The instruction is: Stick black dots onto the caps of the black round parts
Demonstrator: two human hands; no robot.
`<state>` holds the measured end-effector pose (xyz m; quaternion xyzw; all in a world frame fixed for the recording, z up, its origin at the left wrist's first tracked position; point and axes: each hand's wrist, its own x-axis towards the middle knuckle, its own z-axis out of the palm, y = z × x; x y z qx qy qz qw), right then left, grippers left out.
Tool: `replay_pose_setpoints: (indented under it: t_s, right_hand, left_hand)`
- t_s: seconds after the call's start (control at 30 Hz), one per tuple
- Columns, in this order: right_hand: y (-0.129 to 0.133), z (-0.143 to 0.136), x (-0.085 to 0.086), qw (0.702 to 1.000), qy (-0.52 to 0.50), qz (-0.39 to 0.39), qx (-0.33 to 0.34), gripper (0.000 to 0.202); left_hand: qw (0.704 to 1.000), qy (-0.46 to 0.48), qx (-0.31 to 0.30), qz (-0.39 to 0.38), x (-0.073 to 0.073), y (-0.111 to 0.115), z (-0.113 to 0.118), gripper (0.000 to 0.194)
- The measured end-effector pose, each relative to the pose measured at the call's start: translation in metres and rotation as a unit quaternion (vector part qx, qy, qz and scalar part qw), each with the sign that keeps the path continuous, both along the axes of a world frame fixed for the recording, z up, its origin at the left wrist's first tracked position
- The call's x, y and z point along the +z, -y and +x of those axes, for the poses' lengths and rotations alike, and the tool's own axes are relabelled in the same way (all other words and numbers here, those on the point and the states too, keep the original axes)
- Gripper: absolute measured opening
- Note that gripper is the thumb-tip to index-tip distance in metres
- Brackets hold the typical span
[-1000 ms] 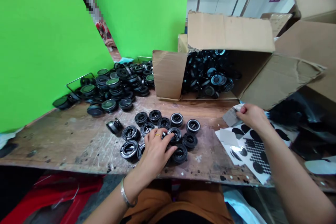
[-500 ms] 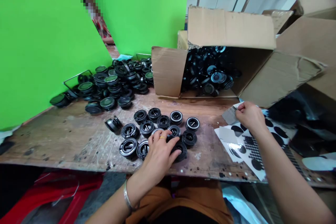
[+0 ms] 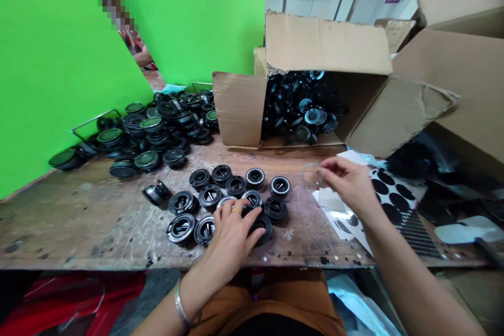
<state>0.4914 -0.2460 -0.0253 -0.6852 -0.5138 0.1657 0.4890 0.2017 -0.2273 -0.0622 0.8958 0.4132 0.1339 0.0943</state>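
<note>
My left hand (image 3: 232,228) rests over the front of a group of round black parts (image 3: 182,202), its fingers bent and apart, touching the ones under it. How firmly it holds any of them is hidden. Over the table to the right, my right hand (image 3: 342,178) pinches a thin clear ring (image 3: 313,174) between thumb and fingertips. Sheets with black round stickers (image 3: 388,189) lie beneath and beside my right wrist. One black part (image 3: 156,193) lies tilted on its side, left of the group.
A large pile of black parts (image 3: 147,136) stands at the back left before green panels (image 3: 189,16). An open cardboard box (image 3: 238,107) full of similar parts lies behind. A person's arm shows between the panels.
My right hand has moved left, away from the sheets, and the clear ring now shows in its fingers. My left hand stays on the group. The whole view has shifted slightly.
</note>
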Motion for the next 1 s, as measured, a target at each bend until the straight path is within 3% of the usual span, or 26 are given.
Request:
replay_pose_setpoints:
  t_s: [0.1,0.27,0.37,0.5,0.6,0.7,0.77,0.9,1.0]
  right_hand:
    - [-0.001,-0.039,-0.028,0.976,-0.166,-0.106,0.098,0.032]
    - [-0.005,-0.07,-0.061,0.953,-0.23,-0.173,0.099,0.031]
    - [-0.001,-0.074,-0.065,0.971,-0.145,-0.166,0.091,0.025]
    - [0.007,-0.073,-0.067,0.993,0.022,-0.068,0.094,0.021]
    - [0.008,-0.069,-0.073,0.987,-0.043,-0.121,0.099,0.022]
    - [0.003,-0.064,-0.081,0.95,-0.173,-0.234,0.117,0.031]
    - [-0.001,-0.063,-0.086,0.937,-0.194,-0.262,0.126,0.035]
    - [-0.001,-0.067,-0.086,0.951,-0.162,-0.234,0.117,0.034]
    - [0.006,-0.058,-0.073,0.98,-0.089,-0.16,0.083,0.025]
  left_hand:
    - [1.0,-0.018,0.008,-0.004,0.004,0.006,0.002,0.038]
    - [1.0,-0.023,0.015,-0.006,0.003,0.008,0.006,0.043]
    - [1.0,-0.029,0.009,-0.001,0.001,0.008,0.007,0.045]
    - [0.999,-0.039,-0.002,0.012,-0.002,0.008,0.007,0.046]
    - [0.999,-0.044,0.0,0.023,-0.003,0.009,0.007,0.046]
    - [0.998,-0.055,-0.004,0.035,-0.001,0.009,0.008,0.046]
    - [0.997,-0.067,-0.014,0.044,0.002,0.008,0.009,0.046]
    - [0.994,-0.091,-0.033,0.058,0.008,0.006,0.013,0.043]
    - [0.994,-0.091,-0.031,0.06,0.008,0.005,0.016,0.041]
